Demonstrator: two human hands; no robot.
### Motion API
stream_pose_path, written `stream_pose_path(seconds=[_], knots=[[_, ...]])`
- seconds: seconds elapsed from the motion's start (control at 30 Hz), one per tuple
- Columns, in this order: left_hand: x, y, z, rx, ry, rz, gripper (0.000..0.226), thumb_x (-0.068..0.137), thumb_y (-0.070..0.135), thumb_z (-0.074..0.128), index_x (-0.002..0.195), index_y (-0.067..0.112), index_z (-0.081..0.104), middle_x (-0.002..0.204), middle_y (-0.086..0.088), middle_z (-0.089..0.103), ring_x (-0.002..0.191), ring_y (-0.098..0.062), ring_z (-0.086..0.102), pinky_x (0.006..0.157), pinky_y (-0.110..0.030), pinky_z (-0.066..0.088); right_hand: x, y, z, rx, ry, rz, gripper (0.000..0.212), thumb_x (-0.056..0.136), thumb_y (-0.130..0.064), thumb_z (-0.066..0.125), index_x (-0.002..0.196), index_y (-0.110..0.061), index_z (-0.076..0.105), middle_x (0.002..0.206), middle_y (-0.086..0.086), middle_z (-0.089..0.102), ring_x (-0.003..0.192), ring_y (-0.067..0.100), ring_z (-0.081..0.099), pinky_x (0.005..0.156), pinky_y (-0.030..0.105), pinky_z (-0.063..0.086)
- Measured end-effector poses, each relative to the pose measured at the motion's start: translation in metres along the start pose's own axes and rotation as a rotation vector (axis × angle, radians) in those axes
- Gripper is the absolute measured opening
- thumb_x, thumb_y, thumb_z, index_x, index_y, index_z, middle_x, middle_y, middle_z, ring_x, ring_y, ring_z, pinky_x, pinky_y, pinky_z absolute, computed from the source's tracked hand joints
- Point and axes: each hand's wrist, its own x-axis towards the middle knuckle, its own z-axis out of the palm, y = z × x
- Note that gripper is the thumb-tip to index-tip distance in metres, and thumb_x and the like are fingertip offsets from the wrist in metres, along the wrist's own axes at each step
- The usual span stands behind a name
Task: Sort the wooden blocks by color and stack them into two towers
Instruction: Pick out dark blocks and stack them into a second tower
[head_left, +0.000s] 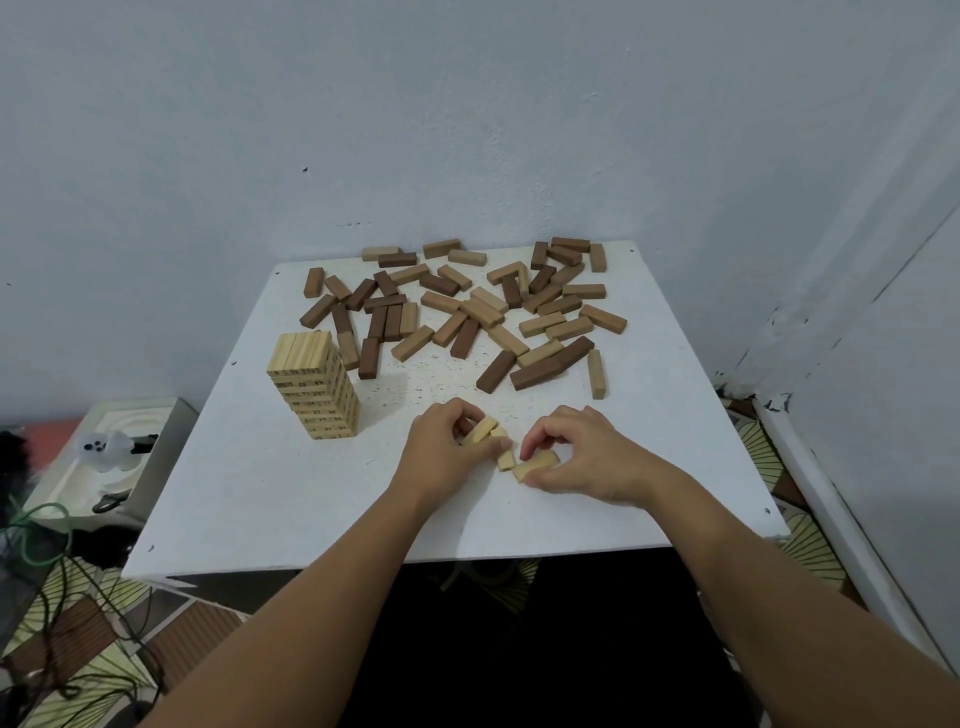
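A tower of pale numbered blocks (315, 385) stands at the left of the white table (291, 499). Behind it lies a scattered pile of brown blocks (467, 306), dark and light mixed, across the far half. Near the front middle, my left hand (447, 452) grips a pale block (480, 430) between curled fingers and thumb. My right hand (582, 457) pinches another pale block (535, 464) that lies on the table. A third pale block (505, 460) lies between the two hands, partly hidden by the fingers.
The table's far edge meets a grey-white wall (467, 130). A lone light block (596, 374) lies at the right of the pile. Left of the table sits a white tray (104, 457) with a clear plastic toy, and cables (47, 530) trail over the patterned floor.
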Motion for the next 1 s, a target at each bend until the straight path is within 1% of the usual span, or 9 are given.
stream_pose_path(seconds=[0.1,0.2,0.3,0.37,0.47,0.57,0.63,0.8,1.0], knots=[[0.004,-0.005,-0.004,-0.068,-0.019,-0.059,0.023,0.078,0.035,0.090,0.094,0.031,0.075,0.094,0.004,0.066,0.090,-0.017,0.060,0.082,-0.031,0.051,0.000,0.004,0.002,0.038,0.015,0.003,0.021,0.079,-0.041,0.084,0.097,-0.046,0.074,0.110,-0.014,0.055,0.117,0.010,0.043,0.106,0.033,0.038],[0.007,-0.003,-0.005,-0.103,-0.087,-0.107,0.022,0.083,0.030,0.086,0.103,0.034,0.078,0.101,0.003,0.063,0.090,-0.014,0.058,0.080,-0.025,0.050,0.002,0.005,0.004,0.069,0.023,0.003,0.026,0.079,-0.042,0.086,0.101,-0.050,0.076,0.113,-0.014,0.052,0.118,0.006,0.046,0.104,0.029,0.038],[0.009,0.002,-0.003,-0.101,-0.140,-0.149,0.024,0.089,0.026,0.081,0.112,0.035,0.079,0.109,0.004,0.065,0.092,-0.010,0.061,0.078,-0.015,0.045,0.003,0.006,0.007,0.115,0.093,-0.013,0.040,0.075,-0.038,0.090,0.108,-0.046,0.070,0.105,-0.012,0.058,0.106,0.011,0.054,0.094,0.027,0.046],[0.007,0.003,-0.002,-0.111,-0.168,-0.148,0.026,0.090,0.029,0.081,0.115,0.038,0.079,0.112,0.005,0.067,0.098,-0.010,0.064,0.084,-0.017,0.048,0.001,0.005,0.010,0.165,0.140,0.009,0.052,0.072,-0.035,0.093,0.112,-0.043,0.061,0.097,-0.010,0.065,0.096,0.015,0.058,0.086,0.028,0.051],[0.002,0.002,-0.012,-0.143,-0.251,-0.118,0.045,0.087,0.041,0.083,0.129,0.040,0.069,0.117,0.007,0.065,0.107,-0.010,0.059,0.092,-0.022,0.045,0.000,0.004,0.015,0.220,0.178,0.039,0.068,0.070,-0.033,0.095,0.123,-0.042,0.054,0.094,-0.011,0.072,0.093,0.010,0.063,0.091,0.034,0.053],[-0.007,0.000,-0.031,0.009,-0.280,-0.081,0.070,0.076,0.045,0.090,0.139,0.041,0.059,0.123,0.012,0.054,0.114,-0.002,0.051,0.096,-0.022,0.042,0.002,0.005,0.017,0.213,0.185,0.042,0.074,0.069,-0.035,0.095,0.129,-0.042,0.052,0.098,-0.018,0.072,0.095,0.005,0.063,0.100,0.038,0.050],[-0.015,-0.003,-0.038,0.073,-0.236,-0.059,0.072,0.070,0.046,0.093,0.134,0.040,0.061,0.119,0.010,0.054,0.109,-0.001,0.051,0.090,-0.018,0.041,0.002,0.007,0.017,0.204,0.191,0.039,0.075,0.068,-0.037,0.095,0.129,-0.043,0.052,0.100,-0.018,0.071,0.098,0.005,0.062,0.103,0.040,0.049],[-0.034,-0.015,-0.031,0.102,-0.035,-0.005,0.042,0.062,0.050,0.096,0.088,0.032,0.069,0.096,0.005,0.057,0.089,-0.004,0.053,0.075,-0.021,0.039,0.001,0.005,0.018,0.074,0.238,0.021,0.062,0.067,-0.049,0.093,0.118,-0.039,0.059,0.106,-0.018,0.055,0.104,0.006,0.053,0.095,0.034,0.051],[-0.028,-0.007,-0.022,0.132,-0.038,0.002,0.029,0.065,0.047,0.095,0.085,0.036,0.077,0.095,0.005,0.060,0.093,-0.010,0.053,0.074,-0.024,0.038,0.001,0.008,0.026,-0.023,0.313,-0.016,0.036,0.067,-0.059,0.088,0.084,-0.039,0.064,0.091,-0.016,0.054,0.096,0.007,0.052,0.089,0.038,0.050]])
